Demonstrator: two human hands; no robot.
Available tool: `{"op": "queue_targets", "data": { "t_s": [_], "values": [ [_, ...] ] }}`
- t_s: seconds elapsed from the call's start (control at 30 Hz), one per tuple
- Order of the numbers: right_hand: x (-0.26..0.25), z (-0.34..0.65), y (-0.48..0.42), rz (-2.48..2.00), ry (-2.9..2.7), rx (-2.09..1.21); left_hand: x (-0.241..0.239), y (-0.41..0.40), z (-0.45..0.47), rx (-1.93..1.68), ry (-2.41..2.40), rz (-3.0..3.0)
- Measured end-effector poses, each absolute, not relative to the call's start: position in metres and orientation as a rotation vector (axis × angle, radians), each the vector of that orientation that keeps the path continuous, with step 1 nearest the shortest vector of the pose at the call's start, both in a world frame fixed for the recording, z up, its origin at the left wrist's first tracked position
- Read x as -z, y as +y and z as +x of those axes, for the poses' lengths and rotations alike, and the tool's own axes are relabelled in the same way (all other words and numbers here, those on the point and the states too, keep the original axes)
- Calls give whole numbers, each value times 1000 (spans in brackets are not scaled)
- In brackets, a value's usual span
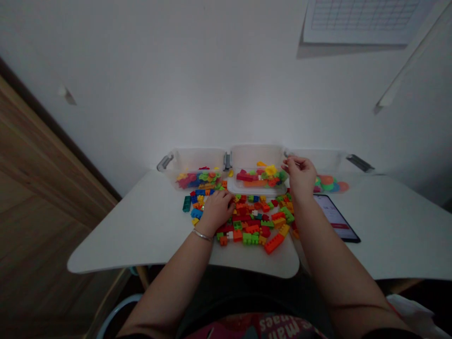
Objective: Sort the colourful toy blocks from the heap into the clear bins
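A heap of coloured toy bricks lies on the white table in front of me. My left hand rests palm down on the heap's left side, fingers curled over bricks; a thin bracelet circles its wrist. My right hand is raised at the right edge of the middle clear bin, its fingers pinched together, and what they hold is too small to make out. That bin holds red, yellow, green and orange bricks. The left clear bin holds mixed bricks too.
A third clear bin at the right holds round coloured pieces. A tablet with a lit screen lies flat right of the heap. All three bins stand against the white wall. A wooden floor shows at left.
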State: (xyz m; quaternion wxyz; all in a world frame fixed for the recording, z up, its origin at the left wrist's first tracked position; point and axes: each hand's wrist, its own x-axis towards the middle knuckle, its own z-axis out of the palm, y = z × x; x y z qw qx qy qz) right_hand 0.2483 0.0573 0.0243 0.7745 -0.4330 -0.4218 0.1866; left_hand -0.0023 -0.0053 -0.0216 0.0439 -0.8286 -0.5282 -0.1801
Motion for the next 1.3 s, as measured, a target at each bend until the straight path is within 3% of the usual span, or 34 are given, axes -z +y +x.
{"op": "queue_targets", "data": {
  "t_s": [0.23, 0.37, 0.47, 1.0, 1.3],
  "values": [
    [-11, 233, 26, -1227, -1385, -75, 23, -4, -2, 548, -1627, -2522],
    [0, 210, -8, -1098, -2098, -83, 23, -4, 0, 511, -1611, -2503],
    [10, 197, -18, -1167, -2296, -84, 24, -4, 0, 522, -1603, -2503],
    [29, 188, -9, -1280, -2278, -113, 25, -2, -3, 735, -1368, -2700],
    [24, 199, -13, -1188, -1728, -83, 20, -5, -2, 784, -1333, -2667]
  ]
}}
